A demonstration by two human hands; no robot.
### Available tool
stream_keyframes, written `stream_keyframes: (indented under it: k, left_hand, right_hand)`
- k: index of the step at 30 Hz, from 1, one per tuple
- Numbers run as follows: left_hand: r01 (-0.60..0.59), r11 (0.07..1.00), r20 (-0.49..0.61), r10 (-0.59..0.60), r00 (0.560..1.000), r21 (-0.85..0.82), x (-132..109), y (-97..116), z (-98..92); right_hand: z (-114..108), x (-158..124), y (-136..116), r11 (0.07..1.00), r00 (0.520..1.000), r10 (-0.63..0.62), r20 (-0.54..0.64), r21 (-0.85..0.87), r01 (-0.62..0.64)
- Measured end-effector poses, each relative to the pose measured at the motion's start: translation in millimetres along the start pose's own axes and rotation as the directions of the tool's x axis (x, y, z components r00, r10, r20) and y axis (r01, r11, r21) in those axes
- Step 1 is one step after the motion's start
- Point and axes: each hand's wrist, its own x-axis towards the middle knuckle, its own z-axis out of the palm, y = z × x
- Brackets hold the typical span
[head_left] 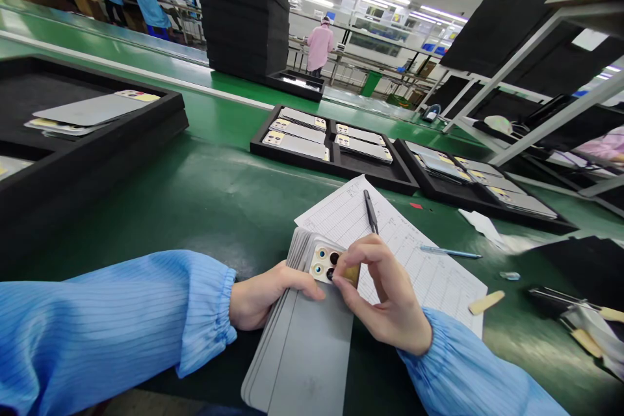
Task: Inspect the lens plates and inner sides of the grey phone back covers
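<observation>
A fanned stack of grey phone back panels (312, 344) rests in my left hand (273, 289), whose fingers wrap round its left side with the thumb lying across the top panel. The top panel's upper end carries a cream camera plate (320, 260) with several round lens holes, some dark. My right hand (385, 292) has thumb and forefinger pinched together at the right edge of that plate; what they hold, if anything, is hidden by the fingers. Under and behind the stack lies a printed form sheet (409, 260), with black tweezers (371, 211) on it.
Black foam trays with more panels stand at left (92, 162), middle (336, 172) and right (492, 205). A tall stack of black trays (241, 13) rises behind. A blue pen (451, 251) and a cream stick (486, 302) lie at right. Co-workers appear in the background.
</observation>
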Motion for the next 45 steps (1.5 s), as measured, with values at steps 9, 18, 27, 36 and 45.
stream_keyframes:
  k: [9,18,27,36,45]
  left_hand:
    - [-0.006,1.0,0.01,0.006,1.0,-0.009,1,0,-0.1]
    - [-0.003,1.0,0.014,0.003,1.0,0.015,1,0,0.3]
    - [-0.001,1.0,0.031,0.0,1.0,0.009,0,2,1.0]
    - [0.071,0.994,0.078,-0.078,0.994,0.087,-3,5,2.8]
    - [0.078,0.992,0.078,-0.086,0.993,0.101,-4,6,3.4]
  right_hand:
    - [2,0,1,1.0,1.0,0.004,-0.009,-0.002,-0.004]
    - [3,-1,-1,0.986,0.997,-0.074,0.008,-0.146,0.075]
    - [2,4,-1,0.954,0.994,-0.099,-0.048,-0.289,0.081]
    - [-5,12,2,0.986,0.991,0.129,0.035,-0.109,-0.125]
    - [-4,11,1,0.983,0.983,0.176,-0.057,-0.05,-0.179]
